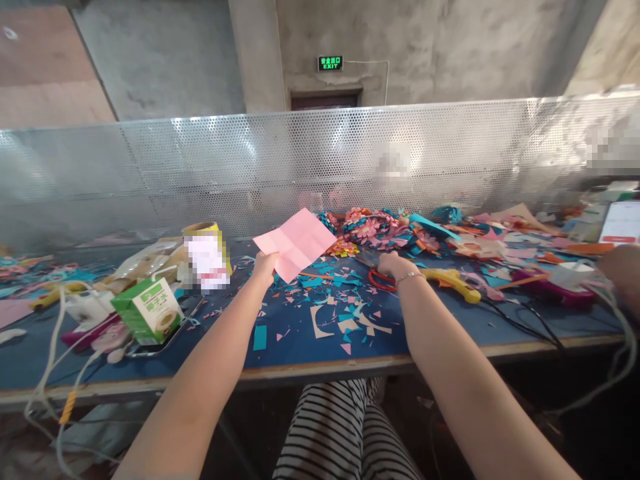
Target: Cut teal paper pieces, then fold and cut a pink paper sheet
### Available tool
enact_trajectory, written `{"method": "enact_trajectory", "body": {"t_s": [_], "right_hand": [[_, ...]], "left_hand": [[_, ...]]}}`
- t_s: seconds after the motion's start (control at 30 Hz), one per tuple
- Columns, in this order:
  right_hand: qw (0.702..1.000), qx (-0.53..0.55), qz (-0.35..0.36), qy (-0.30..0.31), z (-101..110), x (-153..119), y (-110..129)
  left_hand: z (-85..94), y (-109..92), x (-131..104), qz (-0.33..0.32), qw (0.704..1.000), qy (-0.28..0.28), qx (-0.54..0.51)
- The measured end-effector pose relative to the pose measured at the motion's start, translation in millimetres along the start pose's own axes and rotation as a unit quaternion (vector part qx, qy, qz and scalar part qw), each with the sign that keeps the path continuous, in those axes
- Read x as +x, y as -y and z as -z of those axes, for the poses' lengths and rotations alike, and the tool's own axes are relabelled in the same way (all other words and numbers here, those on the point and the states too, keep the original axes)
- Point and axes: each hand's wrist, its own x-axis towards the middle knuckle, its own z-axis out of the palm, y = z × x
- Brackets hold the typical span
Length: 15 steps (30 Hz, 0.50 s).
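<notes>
A creased pink paper sheet (299, 241) is raised above the blue table, its lower left edge pinched in my left hand (267, 265). My right hand (393, 264) is closed at the red-orange handle of a pair of scissors (380, 279), whose blades point left and lie low over the scraps. The pink sheet and the scissors are apart. Behind my right hand is a heap of pink, blue and orange cut-paper pieces (377, 228). Small paper scraps (350, 320) are scattered on the table between my arms.
A green and white carton (149, 312), a tape roll (203, 230), a phone with cables and a power strip (83, 327) stand at left. At right are a yellow-handled glue gun (455, 283), black cables and another person's arm (620, 277). A perforated metal screen (210, 160) runs behind the table.
</notes>
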Motion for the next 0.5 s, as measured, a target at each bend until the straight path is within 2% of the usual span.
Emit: {"method": "enact_trajectory", "body": {"t_s": [0.13,0.23,0.5], "right_hand": [[0.997,-0.003,-0.043,0.056,9.2,-11.9,4.4],[0.993,0.0,-0.039,0.112,12.7,-18.8,3.9],[0.995,-0.012,0.014,0.093,3.6,-14.9,8.0]], "left_hand": [[-0.2,0.7,0.9,0.0,1.0,-0.018,0.002],[-1.3,1.1,0.4,-0.006,0.999,-0.021,-0.023],[-0.5,5.4,4.8,-0.011,0.998,-0.001,-0.066]]}}
